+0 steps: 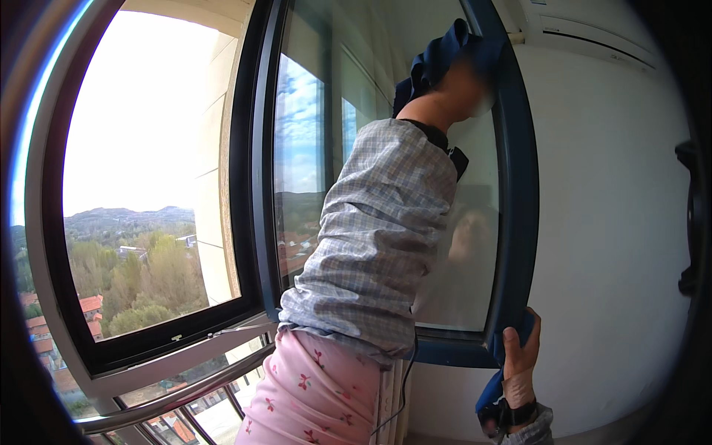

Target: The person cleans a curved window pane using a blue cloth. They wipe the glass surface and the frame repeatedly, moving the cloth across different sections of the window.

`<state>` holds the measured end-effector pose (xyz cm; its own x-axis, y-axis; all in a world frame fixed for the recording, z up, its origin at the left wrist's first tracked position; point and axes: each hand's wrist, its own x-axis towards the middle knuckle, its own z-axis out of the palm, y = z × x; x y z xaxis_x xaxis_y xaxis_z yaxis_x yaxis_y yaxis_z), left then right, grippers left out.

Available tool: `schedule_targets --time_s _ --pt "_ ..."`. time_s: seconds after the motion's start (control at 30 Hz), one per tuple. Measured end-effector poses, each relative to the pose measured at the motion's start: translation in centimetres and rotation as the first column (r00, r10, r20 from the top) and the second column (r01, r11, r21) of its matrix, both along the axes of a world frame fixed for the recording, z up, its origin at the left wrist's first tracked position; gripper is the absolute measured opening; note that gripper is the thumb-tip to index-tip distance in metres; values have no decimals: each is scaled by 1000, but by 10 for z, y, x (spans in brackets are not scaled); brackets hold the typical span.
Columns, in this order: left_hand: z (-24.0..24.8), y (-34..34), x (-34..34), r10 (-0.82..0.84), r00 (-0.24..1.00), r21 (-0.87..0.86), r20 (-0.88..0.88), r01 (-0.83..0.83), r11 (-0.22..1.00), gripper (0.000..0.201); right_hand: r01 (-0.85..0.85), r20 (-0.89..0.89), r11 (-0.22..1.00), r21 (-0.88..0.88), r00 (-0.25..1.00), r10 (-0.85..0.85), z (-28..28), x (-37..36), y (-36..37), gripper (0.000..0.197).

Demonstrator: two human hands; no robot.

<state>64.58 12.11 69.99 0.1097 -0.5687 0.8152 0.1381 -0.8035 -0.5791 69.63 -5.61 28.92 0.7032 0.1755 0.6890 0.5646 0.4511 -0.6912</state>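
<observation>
My left arm, in a grey checked oversleeve and a pink sleeve with a small red print, reaches up across the open window sash (518, 185). At the sash's upper part my left hand (452, 93), partly smeared, is closed on a dark blue cloth (437, 59) and holds it against the glass and frame. Low on the right, my right hand (522, 352) grips the sash's bottom corner, with a second dark blue cloth (489, 393) caught in it and hanging down. Its thumb and fingers are bent; a black band circles the wrist.
A metal railing (185, 389) runs below the open window frame (159, 330) at left, with trees and red roofs far below outside. A white wall (601, 222) stands to the right, with a white air conditioner (593, 41) high up. A thin black cable (404, 386) hangs beside my left arm.
</observation>
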Motion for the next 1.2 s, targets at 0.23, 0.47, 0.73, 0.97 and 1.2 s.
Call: schedule_targets --time_s 0.23,0.47,0.73,0.97,1.2 --pt "-4 122 -86 -171 979 -481 112 204 853 56 127 46 991 -47 991 -124 -5 6 3 92" --pt "-52 212 -180 178 973 -633 144 -48 773 68 105 36 994 8 994 -105 -8 9 11 84" --pt "-55 94 -94 89 992 -308 86 -59 950 66 199 50 980 -21 979 -197 -12 15 9 90" --pt "-36 64 -41 4 993 -172 121 17 985 48 242 36 970 15 969 -243 -17 23 12 94" --pt "20 175 -96 -52 991 -320 126 90 943 44 192 46 980 53 980 -195 -22 32 12 89"
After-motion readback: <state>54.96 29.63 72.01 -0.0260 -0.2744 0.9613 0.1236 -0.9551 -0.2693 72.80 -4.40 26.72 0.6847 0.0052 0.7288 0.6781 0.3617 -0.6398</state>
